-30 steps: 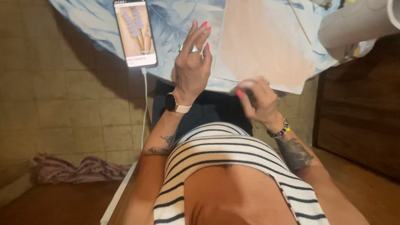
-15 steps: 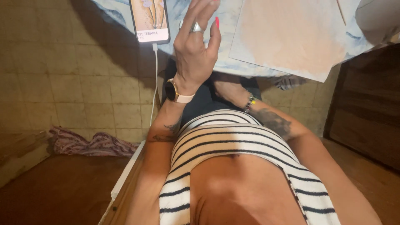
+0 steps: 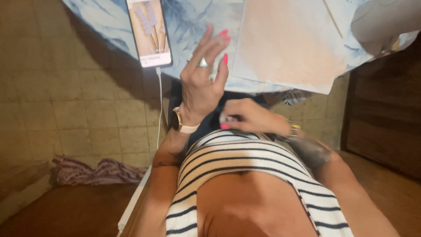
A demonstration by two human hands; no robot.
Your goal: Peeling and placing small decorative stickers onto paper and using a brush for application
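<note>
left hand (image 3: 202, 90) is up in front of the table edge, fingers spread loose and holding nothing – glossy pink nails, a silver ring, a pale smooth watch band on the wrist. nearest thing to it is the phone (image 3: 149, 31), a flat glossy slab lying on the blue leaf-print tablecloth (image 3: 193, 19), off to the camera-left of the fingertips, not touching. a thin white cable (image 3: 159, 109) hangs from its lower end, down past the table edge.

right hand (image 3: 247, 116) sits low by the waist, fingers curled in against dark fabric (image 3: 206, 125) just above the striped ribbed top (image 3: 237, 153) – blurry, so i can't tell if it's really pinching the cloth or just resting on it.

a stiff, pale matte sheet (image 3: 289, 41) lies on the cloth beside the raised hand, its lower edge poking past the table rim. floor is dull square tile (image 3: 66, 96) with open room on the camera-left side, a crumpled striped rag (image 3: 94, 172) lower down, dark wood furniture (image 3: 386, 127) opposite.
</note>
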